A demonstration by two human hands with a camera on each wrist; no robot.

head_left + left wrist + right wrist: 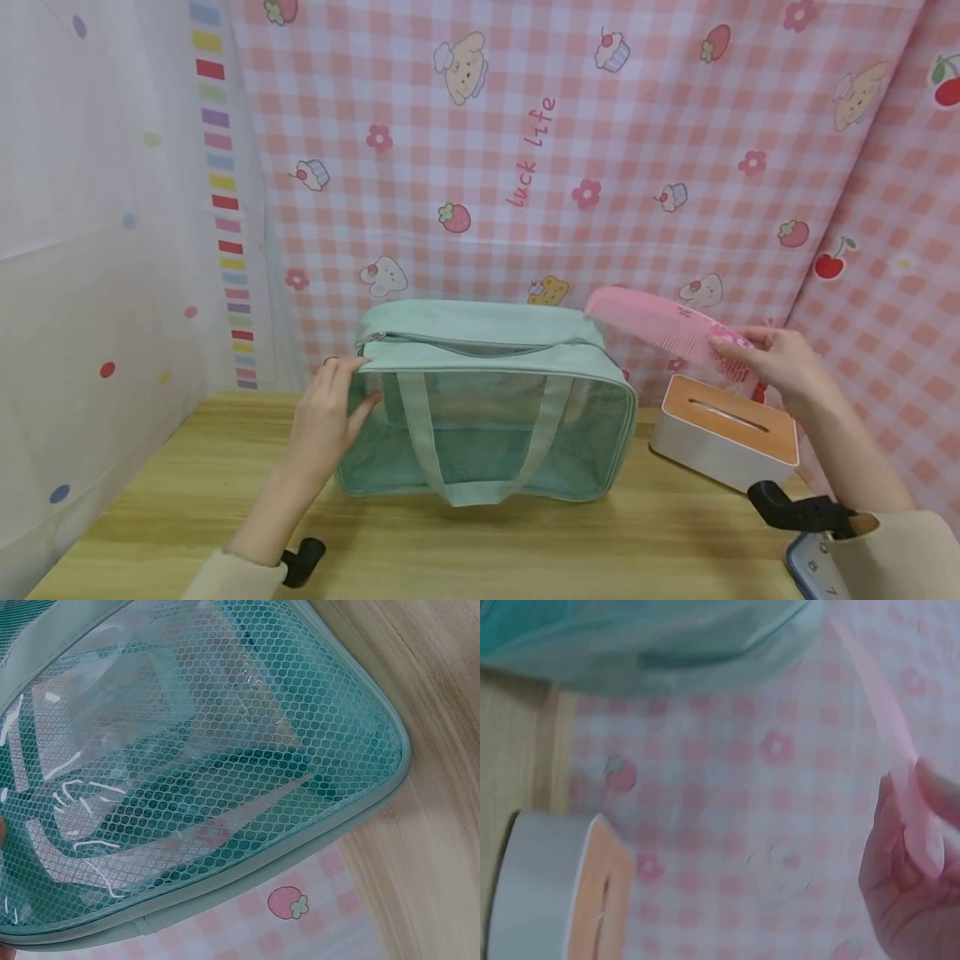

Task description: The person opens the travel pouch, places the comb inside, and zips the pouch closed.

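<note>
A mint-green mesh bag (487, 450) with two zipper-edged top flaps and a hanging strap handle stands upright on the wooden table. My left hand (324, 421) grips its upper left corner, thumb on the front side and fingers at the rim. Along the top, the zipper (465, 348) shows a narrow gap. My right hand (783, 362) pinches a pink comb (645, 317) by its patterned end, teeth downward. The comb's far tip is beside the bag's upper right corner. In the right wrist view the comb (889, 712) appears edge-on between thumb and fingers.
A white tissue box (705, 446) with a wood-coloured lid stands right of the bag, below my right hand. Part of a blue-rimmed device with numbers (813, 567) lies under my right sleeve. A pink checked curtain (465, 167) hangs close behind the bag.
</note>
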